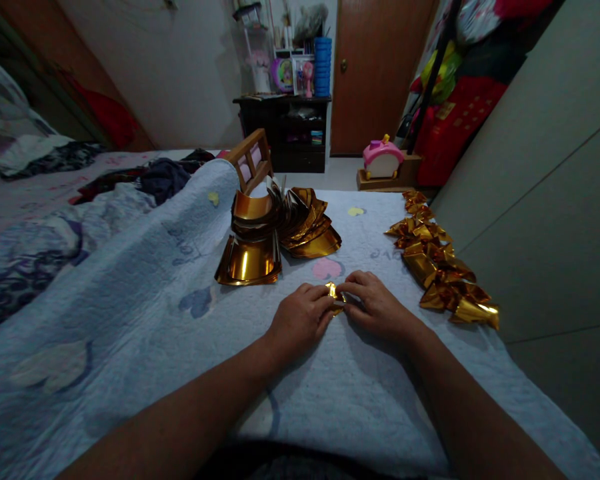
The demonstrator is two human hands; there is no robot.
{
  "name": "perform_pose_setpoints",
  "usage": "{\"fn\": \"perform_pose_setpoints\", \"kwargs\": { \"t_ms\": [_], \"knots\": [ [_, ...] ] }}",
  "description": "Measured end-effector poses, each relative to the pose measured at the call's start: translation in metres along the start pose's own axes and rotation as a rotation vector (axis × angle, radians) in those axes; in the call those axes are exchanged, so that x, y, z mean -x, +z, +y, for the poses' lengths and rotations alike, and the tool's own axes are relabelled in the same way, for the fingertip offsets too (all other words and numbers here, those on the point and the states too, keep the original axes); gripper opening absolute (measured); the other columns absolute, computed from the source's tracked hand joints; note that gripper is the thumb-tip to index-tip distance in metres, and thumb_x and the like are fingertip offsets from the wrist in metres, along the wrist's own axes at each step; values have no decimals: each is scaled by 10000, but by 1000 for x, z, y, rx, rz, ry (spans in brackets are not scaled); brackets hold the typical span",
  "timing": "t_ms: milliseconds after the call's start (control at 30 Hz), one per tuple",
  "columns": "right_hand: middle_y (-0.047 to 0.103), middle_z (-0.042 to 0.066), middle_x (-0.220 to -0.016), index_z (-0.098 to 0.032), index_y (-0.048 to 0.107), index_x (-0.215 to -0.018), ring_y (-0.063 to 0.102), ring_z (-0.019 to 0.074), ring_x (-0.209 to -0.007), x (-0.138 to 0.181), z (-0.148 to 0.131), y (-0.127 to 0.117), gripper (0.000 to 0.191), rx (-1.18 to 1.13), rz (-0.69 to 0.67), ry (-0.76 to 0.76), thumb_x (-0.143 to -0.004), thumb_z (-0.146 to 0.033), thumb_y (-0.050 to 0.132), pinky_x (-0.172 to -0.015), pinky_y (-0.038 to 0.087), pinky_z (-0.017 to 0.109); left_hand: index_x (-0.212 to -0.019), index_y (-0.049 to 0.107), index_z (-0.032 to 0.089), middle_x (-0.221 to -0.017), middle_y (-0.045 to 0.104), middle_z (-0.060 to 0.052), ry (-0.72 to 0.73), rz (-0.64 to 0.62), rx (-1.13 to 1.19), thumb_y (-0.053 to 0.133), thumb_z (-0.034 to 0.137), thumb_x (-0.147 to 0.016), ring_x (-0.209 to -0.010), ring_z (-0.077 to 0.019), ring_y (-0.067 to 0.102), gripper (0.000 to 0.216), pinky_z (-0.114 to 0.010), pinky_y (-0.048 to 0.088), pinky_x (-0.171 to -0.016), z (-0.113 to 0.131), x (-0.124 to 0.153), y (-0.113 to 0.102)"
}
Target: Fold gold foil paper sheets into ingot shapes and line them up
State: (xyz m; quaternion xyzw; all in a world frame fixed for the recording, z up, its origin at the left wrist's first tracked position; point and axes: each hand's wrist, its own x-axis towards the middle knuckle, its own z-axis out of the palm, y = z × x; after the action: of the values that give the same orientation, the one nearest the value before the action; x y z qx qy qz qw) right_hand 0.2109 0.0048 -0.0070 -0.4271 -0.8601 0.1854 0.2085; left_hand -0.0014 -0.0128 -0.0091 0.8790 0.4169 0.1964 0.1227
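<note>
Bare forearms (225,393) lead to a bare left hand (300,317) and right hand (377,303), dark clothing (280,460) between.

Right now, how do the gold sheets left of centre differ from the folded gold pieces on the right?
The gold sheets look broad, mostly smooth and gently curved; the folded gold pieces look creased and angular.
The gold sheets lie in compact, overlapping piles, while the folded gold pieces form a long row.
Both are shiny and gold.
</note>
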Motion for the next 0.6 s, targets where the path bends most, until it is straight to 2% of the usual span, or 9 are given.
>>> {"fn": "perform_pose_setpoints", "kwargs": {
  "t_ms": [200,433,600],
  "knots": [
    [604,94,-1029,-238,702,-1231,533,250,-956,-2,-1,3,380,68,-6,-1,-871,-157,610,-881,439,417,-1180,690,209,-1266,699,-47,-1,-6,-14,629,201,-948,-1105,-243,613,240,-433,539,-985,1,0,0],
    [651,90,-998,-243,790,-1066,588,235,-969,-2,0,-5,297,12,-33,-21,-887,-109,594,-903,469,402,-1203,684,195,-1268,698,-58,1,0,-30,621,209,-955,-1112,-244,607,256,-426,547,-980,1,1,1],
    [674,97,-1072,-232,804,-1010,615,223,-1026,2,3,-11,277,-45,-65,-22,-897,-114,581,-934,493,371,-1184,692,198,-1251,705,-49,6,2,-23,626,215,-954,-1112,-248,604,240,-426,547,-978,-1,1,2]
  ]
}}
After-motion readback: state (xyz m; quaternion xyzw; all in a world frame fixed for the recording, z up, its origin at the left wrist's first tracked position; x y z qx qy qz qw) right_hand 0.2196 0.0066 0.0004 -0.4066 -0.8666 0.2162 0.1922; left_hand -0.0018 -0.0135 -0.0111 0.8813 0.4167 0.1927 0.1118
